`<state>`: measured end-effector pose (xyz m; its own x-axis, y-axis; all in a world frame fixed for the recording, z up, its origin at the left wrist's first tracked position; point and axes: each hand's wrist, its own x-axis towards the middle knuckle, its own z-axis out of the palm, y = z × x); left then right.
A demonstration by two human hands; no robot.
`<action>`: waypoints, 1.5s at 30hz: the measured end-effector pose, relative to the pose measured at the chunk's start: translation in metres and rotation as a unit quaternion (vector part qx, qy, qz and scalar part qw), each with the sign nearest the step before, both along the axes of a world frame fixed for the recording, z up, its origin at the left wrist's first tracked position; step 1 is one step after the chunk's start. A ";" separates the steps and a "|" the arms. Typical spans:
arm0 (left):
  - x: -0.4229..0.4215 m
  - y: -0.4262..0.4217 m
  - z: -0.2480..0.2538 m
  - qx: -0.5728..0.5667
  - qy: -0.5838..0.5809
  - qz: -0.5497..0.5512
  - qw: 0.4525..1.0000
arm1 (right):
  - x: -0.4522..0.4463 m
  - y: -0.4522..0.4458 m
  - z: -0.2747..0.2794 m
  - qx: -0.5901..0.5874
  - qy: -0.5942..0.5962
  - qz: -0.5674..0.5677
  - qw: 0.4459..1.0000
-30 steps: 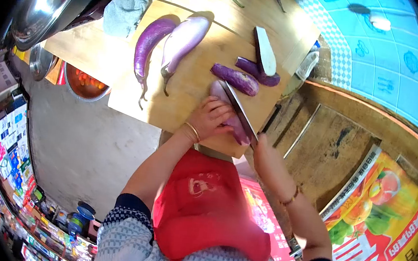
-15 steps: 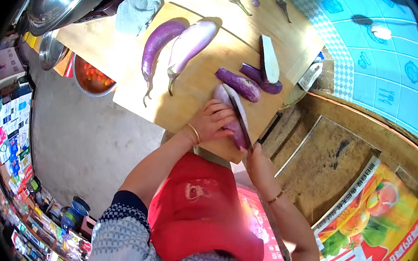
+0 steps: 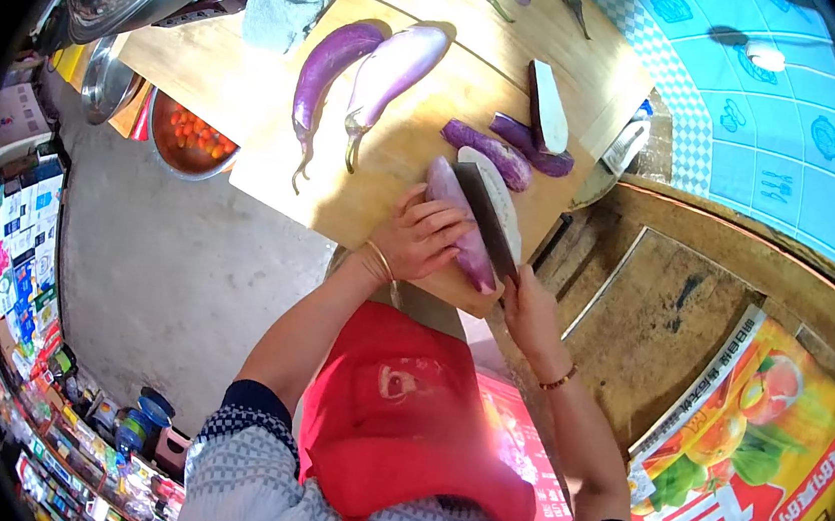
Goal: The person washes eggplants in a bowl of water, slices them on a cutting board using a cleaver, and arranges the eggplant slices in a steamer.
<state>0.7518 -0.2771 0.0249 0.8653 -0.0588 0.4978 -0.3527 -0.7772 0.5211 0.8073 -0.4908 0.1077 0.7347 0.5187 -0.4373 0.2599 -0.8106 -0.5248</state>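
"While the knife (image 3: 484, 210) is down, what's cut?"

"Three pieces (image 3: 488, 155) (image 3: 532, 145) (image 3: 550, 116) beyond it, plus this eggplant (image 3: 472, 255), split lengthwise on the board (image 3: 342, 213), pale slice (image 3: 503, 200) leaning off the blade's far side. Stems (image 3: 493, 0) (image 3: 576, 14) off, farther back"

"Still whole?"

"Two, purple one (image 3: 327, 76) and paler one (image 3: 393, 72), side by side, stems on. Looks about half done"

"Grip?"

"Left hand (image 3: 425, 238) clamped over the split eggplant, right hand (image 3: 531, 314) closed round the knife's handle"

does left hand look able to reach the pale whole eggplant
Probably yes: only bare board lies between the left hand and the pale whole eggplant, though it must first leave the piece beneath.
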 end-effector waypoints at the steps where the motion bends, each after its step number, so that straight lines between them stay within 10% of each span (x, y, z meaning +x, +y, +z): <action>1: -0.001 0.001 0.000 -0.017 -0.011 0.004 1.000 | -0.002 0.001 0.008 -0.002 -0.001 -0.001 1.000; 45: -0.002 0.006 -0.018 -0.061 0.013 -0.013 0.998 | -0.006 0.034 0.080 -0.154 0.056 0.102 0.981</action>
